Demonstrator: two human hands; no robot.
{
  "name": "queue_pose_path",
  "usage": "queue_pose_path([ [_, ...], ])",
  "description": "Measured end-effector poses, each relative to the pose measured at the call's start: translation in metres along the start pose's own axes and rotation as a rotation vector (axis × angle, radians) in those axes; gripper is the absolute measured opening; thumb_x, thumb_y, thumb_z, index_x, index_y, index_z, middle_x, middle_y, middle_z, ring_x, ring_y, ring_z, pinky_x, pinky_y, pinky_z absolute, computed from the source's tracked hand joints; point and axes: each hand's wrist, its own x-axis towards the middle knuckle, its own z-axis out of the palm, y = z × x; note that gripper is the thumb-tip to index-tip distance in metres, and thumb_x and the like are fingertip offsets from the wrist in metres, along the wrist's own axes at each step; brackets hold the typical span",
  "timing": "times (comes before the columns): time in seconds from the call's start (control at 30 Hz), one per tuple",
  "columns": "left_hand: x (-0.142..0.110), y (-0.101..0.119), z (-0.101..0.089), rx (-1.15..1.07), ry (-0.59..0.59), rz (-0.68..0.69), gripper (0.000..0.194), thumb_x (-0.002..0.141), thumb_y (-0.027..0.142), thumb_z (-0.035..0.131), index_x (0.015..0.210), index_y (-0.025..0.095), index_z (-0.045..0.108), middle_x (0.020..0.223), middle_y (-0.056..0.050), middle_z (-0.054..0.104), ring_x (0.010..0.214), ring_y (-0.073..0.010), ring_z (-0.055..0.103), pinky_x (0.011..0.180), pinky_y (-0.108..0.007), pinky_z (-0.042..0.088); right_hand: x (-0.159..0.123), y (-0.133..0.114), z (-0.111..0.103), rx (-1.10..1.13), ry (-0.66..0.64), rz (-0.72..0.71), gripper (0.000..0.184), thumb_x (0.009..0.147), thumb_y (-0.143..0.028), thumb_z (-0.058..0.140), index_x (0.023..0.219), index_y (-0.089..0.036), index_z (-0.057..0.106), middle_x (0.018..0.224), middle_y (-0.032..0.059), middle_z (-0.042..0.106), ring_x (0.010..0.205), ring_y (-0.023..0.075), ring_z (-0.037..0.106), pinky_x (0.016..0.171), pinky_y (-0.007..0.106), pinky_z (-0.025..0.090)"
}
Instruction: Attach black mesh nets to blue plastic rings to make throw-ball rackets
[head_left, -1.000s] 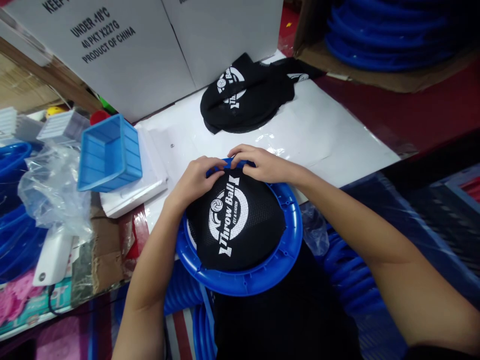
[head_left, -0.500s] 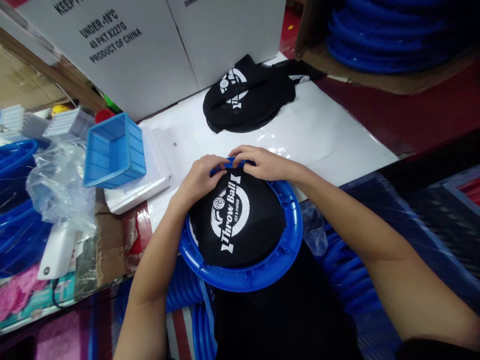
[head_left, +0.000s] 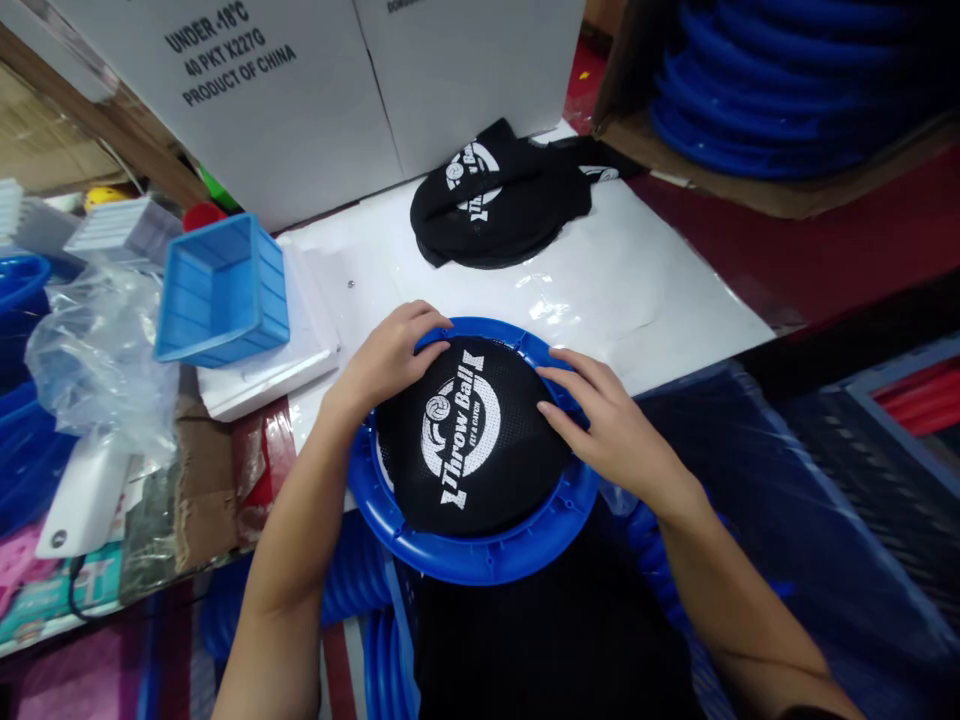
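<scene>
A round blue plastic ring (head_left: 480,555) lies at the near edge of the white table sheet, with a black mesh net (head_left: 472,440) printed "Throw Ball" spread over its middle. My left hand (head_left: 390,355) curls over the ring's far left rim, fingers pressing the net's edge there. My right hand (head_left: 600,425) rests on the right side of the net and rim, fingers stretched out and slightly spread.
A pile of black printed nets (head_left: 495,200) lies further back on the white sheet (head_left: 637,280). A blue square tub (head_left: 221,290) and crumpled clear plastic (head_left: 97,350) are at left. White cartons (head_left: 315,90) stand behind. A cardboard box of blue rings (head_left: 765,90) is at upper right.
My right hand left the ring's far rim beside the left hand and moved to the right side of the net. The left hand stayed on the far left rim.
</scene>
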Motion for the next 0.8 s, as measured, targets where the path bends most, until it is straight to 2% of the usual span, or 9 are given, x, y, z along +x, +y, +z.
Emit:
queue_pose_path([
  [0.07, -0.006, -0.003, -0.015, 0.011, 0.001, 0.009, 0.007, 0.099, 0.028, 0.07, 0.099, 0.021, 0.073, 0.119, -0.01, 0.07, 0.113, -0.0262, 0.066, 0.106, -0.045, 0.052, -0.009, 0.0, 0.004, -0.026, 0.047, -0.005, 0.042, 0.106, -0.035, 0.057, 0.148, -0.033, 0.059, 0.157, 0.0139, 0.057, 0.149, 0.0385, 0.054, 0.124, 0.064, 0.049],
  [0.13, -0.012, -0.006, -0.028, 0.015, -0.03, 0.006, 0.016, 0.096, 0.032, 0.076, 0.086, 0.02, 0.072, 0.115, -0.008, 0.068, 0.111, -0.0259, 0.065, 0.105, -0.044, 0.052, -0.011, 0.0, 0.007, -0.075, 0.054, -0.019, 0.045, 0.107, -0.034, 0.056, 0.152, -0.032, 0.056, 0.155, 0.0157, 0.057, 0.147, 0.0392, 0.056, 0.123, 0.065, 0.05],
  [0.2, -0.017, -0.006, -0.035, 0.023, -0.121, -0.012, 0.021, 0.091, 0.037, 0.082, 0.082, 0.02, 0.073, 0.116, -0.008, 0.066, 0.112, -0.0263, 0.063, 0.105, -0.044, 0.051, -0.012, -0.003, 0.006, -0.16, 0.005, -0.018, 0.049, 0.108, -0.032, 0.053, 0.156, -0.028, 0.053, 0.157, 0.0193, 0.054, 0.147, 0.0419, 0.055, 0.121, 0.067, 0.051],
  [0.3, -0.022, 0.0, -0.032, 0.128, -0.313, -0.048, 0.024, 0.086, 0.043, 0.088, 0.09, 0.021, 0.078, 0.127, -0.01, 0.062, 0.123, -0.0309, 0.058, 0.107, -0.045, 0.049, -0.013, -0.013, -0.002, -0.291, -0.102, -0.003, 0.052, 0.107, -0.028, 0.051, 0.159, -0.022, 0.051, 0.168, 0.0235, 0.042, 0.154, 0.0471, 0.046, 0.119, 0.072, 0.05],
  [0.37, -0.023, 0.008, -0.023, 0.253, -0.374, -0.062, 0.031, 0.083, 0.044, 0.091, 0.098, 0.021, 0.078, 0.132, -0.012, 0.06, 0.126, -0.034, 0.055, 0.107, -0.047, 0.049, -0.009, -0.021, -0.01, -0.322, -0.151, -0.064, 0.05, 0.106, -0.023, 0.052, 0.156, -0.021, 0.055, 0.174, 0.0214, 0.035, 0.161, 0.0468, 0.036, 0.123, 0.073, 0.045],
  [0.5, -0.023, 0.021, -0.013, 0.407, -0.348, -0.05, 0.045, 0.082, 0.046, 0.092, 0.112, 0.018, 0.073, 0.136, -0.015, 0.061, 0.122, -0.0339, 0.056, 0.1, -0.043, 0.05, 0.032, -0.036, -0.015, -0.245, -0.237, -0.299, 0.041, 0.105, -0.016, 0.051, 0.14, -0.024, 0.069, 0.175, 0.0127, 0.039, 0.165, 0.0381, 0.03, 0.13, 0.065, 0.042],
  [0.6, -0.024, 0.03, -0.012, 0.512, -0.314, -0.047, 0.05, 0.083, 0.05, 0.091, 0.116, 0.016, 0.073, 0.136, -0.018, 0.062, 0.121, -0.0345, 0.058, 0.097, -0.041, 0.049, 0.077, -0.04, 0.002, -0.255, -0.281, -0.409, 0.035, 0.104, -0.014, 0.052, 0.129, -0.021, 0.076, 0.168, 0.0161, 0.049, 0.163, 0.0379, 0.035, 0.13, 0.065, 0.041],
  [0.7, -0.026, 0.04, -0.013, 0.656, -0.318, -0.07, 0.046, 0.086, 0.053, 0.087, 0.107, 0.014, 0.078, 0.129, -0.02, 0.067, 0.124, -0.0398, 0.058, 0.098, -0.046, 0.049, 0.11, -0.037, 0.026, -0.339, -0.384, -0.473, 0.029, 0.098, -0.011, 0.064, 0.121, -0.02, 0.079, 0.17, 0.0161, 0.046, 0.163, 0.0424, 0.034, 0.13, 0.069, 0.037],
  [0.8, -0.028, 0.046, -0.013, 0.663, -0.343, -0.121, 0.043, 0.09, 0.049, 0.085, 0.108, 0.01, 0.079, 0.126, -0.021, 0.069, 0.125, -0.0412, 0.059, 0.098, -0.048, 0.049, 0.124, -0.029, 0.035, -0.341, -0.486, -0.457, 0.043, 0.091, -0.011, 0.075, 0.132, -0.023, 0.076, 0.173, 0.0157, 0.042, 0.164, 0.045, 0.031, 0.129, 0.071, 0.036],
])
